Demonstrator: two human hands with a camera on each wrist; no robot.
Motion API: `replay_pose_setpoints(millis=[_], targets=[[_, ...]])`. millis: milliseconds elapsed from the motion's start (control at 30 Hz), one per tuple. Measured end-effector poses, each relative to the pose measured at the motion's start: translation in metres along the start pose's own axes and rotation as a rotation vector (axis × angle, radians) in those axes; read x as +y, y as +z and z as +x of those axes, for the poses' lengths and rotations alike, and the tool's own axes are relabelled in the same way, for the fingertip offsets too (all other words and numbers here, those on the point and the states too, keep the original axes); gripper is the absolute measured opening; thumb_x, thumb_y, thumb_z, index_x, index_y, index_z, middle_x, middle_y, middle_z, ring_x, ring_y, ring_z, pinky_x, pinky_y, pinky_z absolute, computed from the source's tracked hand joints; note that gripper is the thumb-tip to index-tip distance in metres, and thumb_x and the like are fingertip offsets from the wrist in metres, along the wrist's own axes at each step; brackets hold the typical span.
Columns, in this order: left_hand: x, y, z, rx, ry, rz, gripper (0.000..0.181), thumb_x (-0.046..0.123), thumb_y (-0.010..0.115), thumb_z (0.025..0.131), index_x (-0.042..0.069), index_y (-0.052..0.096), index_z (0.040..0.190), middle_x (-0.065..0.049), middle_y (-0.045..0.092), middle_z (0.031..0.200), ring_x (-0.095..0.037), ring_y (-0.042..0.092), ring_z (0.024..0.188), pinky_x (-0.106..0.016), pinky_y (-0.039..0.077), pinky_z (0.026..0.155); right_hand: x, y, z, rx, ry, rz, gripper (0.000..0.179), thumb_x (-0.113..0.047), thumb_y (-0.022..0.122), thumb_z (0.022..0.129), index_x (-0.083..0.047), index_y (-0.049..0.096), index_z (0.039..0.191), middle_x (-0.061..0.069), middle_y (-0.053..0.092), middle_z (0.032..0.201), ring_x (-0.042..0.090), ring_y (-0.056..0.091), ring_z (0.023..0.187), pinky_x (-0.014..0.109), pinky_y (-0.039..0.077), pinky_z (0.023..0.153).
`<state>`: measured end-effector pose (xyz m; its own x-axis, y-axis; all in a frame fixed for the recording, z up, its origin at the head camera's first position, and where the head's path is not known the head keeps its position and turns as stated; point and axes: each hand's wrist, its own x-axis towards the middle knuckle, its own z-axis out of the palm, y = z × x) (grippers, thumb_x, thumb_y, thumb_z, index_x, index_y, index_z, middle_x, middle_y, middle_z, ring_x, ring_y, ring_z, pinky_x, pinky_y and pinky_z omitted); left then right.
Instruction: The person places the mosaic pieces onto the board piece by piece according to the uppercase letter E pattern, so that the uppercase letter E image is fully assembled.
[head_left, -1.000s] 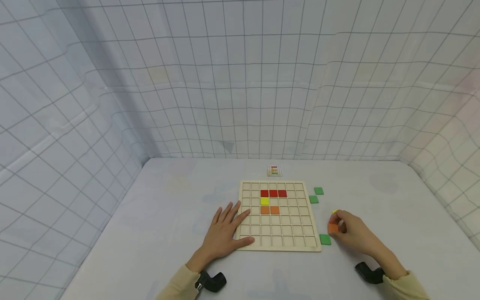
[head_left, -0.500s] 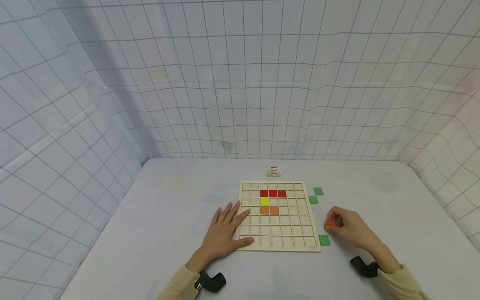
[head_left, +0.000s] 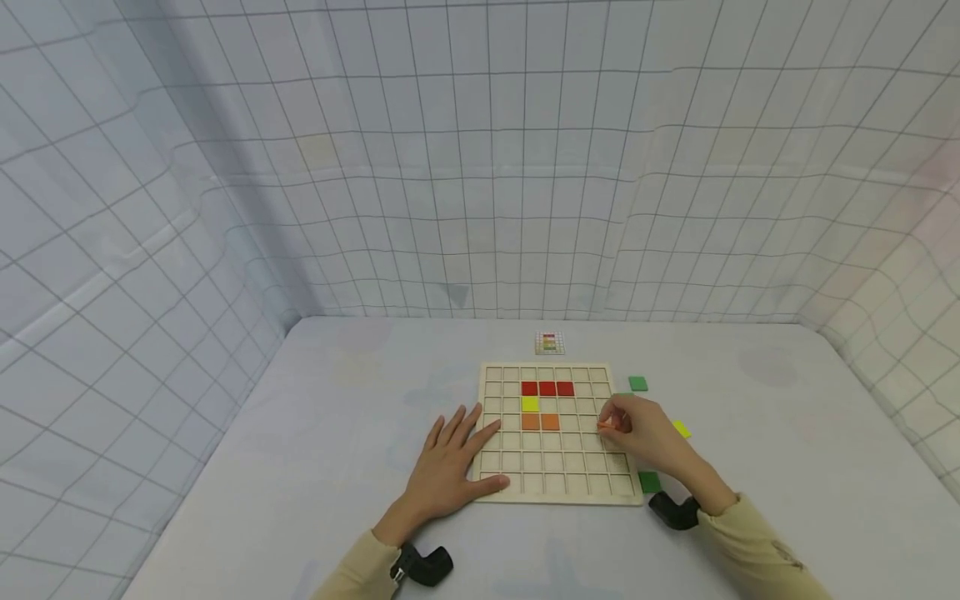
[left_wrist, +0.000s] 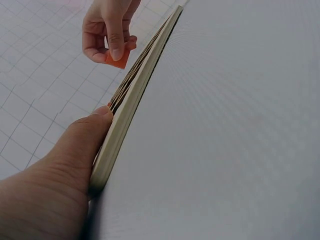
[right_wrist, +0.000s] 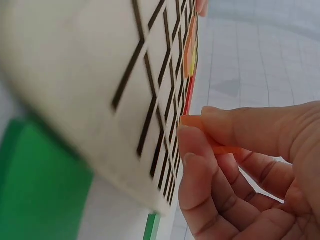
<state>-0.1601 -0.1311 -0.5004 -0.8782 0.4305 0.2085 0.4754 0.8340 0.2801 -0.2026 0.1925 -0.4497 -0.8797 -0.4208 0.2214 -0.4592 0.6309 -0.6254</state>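
A pale wooden grid board (head_left: 555, 483) lies on the white table. My left hand (head_left: 446, 467) rests flat on its left edge, fingers spread, thumb over the near left corner. Over the board's right columns, my right hand (head_left: 645, 429) pinches an orange square tile (right_wrist: 191, 121) between thumb and fingers; the left wrist view shows it held above the grid. Set in the grid are three red tiles (head_left: 547, 388) in one row, a yellow tile (head_left: 530, 404) below their left end, and two orange tiles (head_left: 540, 422) under that.
A small card with a coloured grid pattern (head_left: 550, 342) lies behind the board. Green tiles (head_left: 638, 383) lie along its right side, one near the front corner (head_left: 650, 482). Another yellow tile (head_left: 681, 429) lies farther right. Grid-lined white cloth walls enclose the table.
My right hand has carried the orange tile left, from the table beside the board to above its right columns. The loose yellow tile is uncovered. My left hand stays put.
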Motion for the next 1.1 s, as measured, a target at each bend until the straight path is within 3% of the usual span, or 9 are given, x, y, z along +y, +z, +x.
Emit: replay_pose_setpoints(millis=[433, 900, 1100], targets=[[0.003, -0.002, 0.000, 0.003, 0.001, 0.011, 0.080, 0.071, 0.047, 0.084, 0.026, 0.035, 0.149, -0.006, 0.019, 0.156, -0.029, 0.012, 0.142, -0.051, 0.006, 0.111, -0.016, 0.018, 0.029, -0.090, -0.034, 0.011, 0.008, -0.003, 0.069, 0.085, -0.009, 0.064, 0.086, -0.005, 0.054, 0.076, 0.011, 0.048, 0.065, 0.025, 0.044, 0.058], [0.003, -0.002, -0.001, 0.013, 0.008, 0.008, 0.079, 0.070, 0.049, 0.085, 0.025, 0.036, 0.148, -0.007, 0.020, 0.156, -0.029, 0.014, 0.142, -0.051, 0.007, 0.111, -0.019, 0.024, 0.037, -0.105, 0.123, -0.082, 0.004, -0.006, 0.069, 0.085, -0.009, 0.066, 0.086, -0.006, 0.058, 0.079, 0.011, 0.051, 0.068, 0.028, 0.045, 0.060], [0.003, -0.001, 0.000, 0.012, 0.007, 0.016, 0.079, 0.071, 0.047, 0.085, 0.025, 0.036, 0.149, -0.006, 0.020, 0.156, -0.029, 0.013, 0.142, -0.050, 0.006, 0.111, -0.018, 0.025, 0.034, -0.093, 0.113, -0.109, 0.004, -0.008, 0.071, 0.085, -0.011, 0.068, 0.086, -0.006, 0.059, 0.082, 0.010, 0.051, 0.067, 0.028, 0.045, 0.059]])
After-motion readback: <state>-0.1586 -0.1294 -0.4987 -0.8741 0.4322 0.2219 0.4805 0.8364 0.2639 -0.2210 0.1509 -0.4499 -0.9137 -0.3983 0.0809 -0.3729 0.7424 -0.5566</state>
